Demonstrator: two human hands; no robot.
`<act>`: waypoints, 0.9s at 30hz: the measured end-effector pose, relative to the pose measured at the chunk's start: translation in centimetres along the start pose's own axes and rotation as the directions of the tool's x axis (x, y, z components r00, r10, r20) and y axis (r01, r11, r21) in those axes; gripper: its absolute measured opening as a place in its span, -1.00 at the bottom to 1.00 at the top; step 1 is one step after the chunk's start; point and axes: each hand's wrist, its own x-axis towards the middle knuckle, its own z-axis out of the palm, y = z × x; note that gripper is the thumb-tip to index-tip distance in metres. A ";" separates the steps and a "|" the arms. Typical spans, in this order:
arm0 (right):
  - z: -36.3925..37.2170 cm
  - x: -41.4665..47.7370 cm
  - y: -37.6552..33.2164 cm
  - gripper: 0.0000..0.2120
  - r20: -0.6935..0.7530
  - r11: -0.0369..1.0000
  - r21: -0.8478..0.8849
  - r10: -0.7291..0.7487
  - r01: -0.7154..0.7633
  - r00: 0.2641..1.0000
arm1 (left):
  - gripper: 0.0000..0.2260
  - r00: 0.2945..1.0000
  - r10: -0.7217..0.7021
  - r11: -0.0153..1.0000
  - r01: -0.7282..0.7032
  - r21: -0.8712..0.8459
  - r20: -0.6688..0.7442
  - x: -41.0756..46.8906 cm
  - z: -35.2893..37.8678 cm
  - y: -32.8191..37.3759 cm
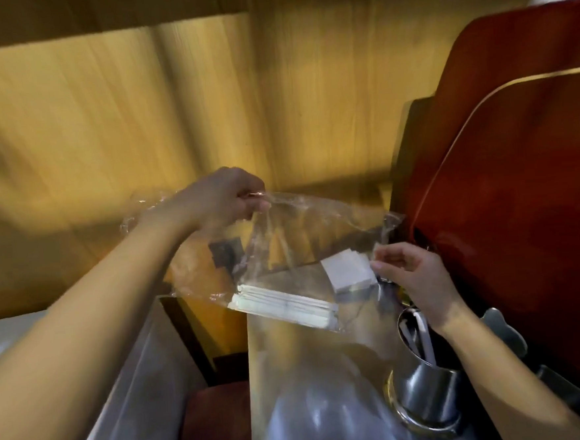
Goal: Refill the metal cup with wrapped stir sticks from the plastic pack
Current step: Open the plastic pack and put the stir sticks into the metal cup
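I hold a clear plastic pack in the air at the middle of the view. My left hand pinches its upper edge. My right hand grips its right side, beside a small white square in the pack; whether the fingers touch the square is unclear. A bundle of white wrapped stir sticks lies along the bottom of the pack. The metal cup stands below my right wrist, with a few white sticks inside it.
A steel counter surface lies below the pack, with a grey ledge to its left. Red-brown trays stand on edge at the right. A wooden panel wall fills the background. A shiny metal piece sits behind the cup.
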 end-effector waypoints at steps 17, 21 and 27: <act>-4.7 -2.6 -3.4 -0.88 -0.306 0.975 0.042 -0.196 0.219 0.932 | -0.92 0.974 0.193 0.972 -0.207 -0.112 -0.119 1.7 -5.3 5.7; -7.3 -3.9 -4.7 -0.83 -0.426 0.951 0.055 -0.254 0.305 0.869 | -0.87 0.958 0.253 0.946 -0.275 -0.170 -0.137 2.1 -5.0 8.2; -11.2 -7.7 -6.1 -0.85 -0.512 0.937 -0.032 -0.315 0.349 0.799 | -0.84 0.921 0.361 0.882 -0.387 -0.270 -0.143 3.5 -3.4 12.0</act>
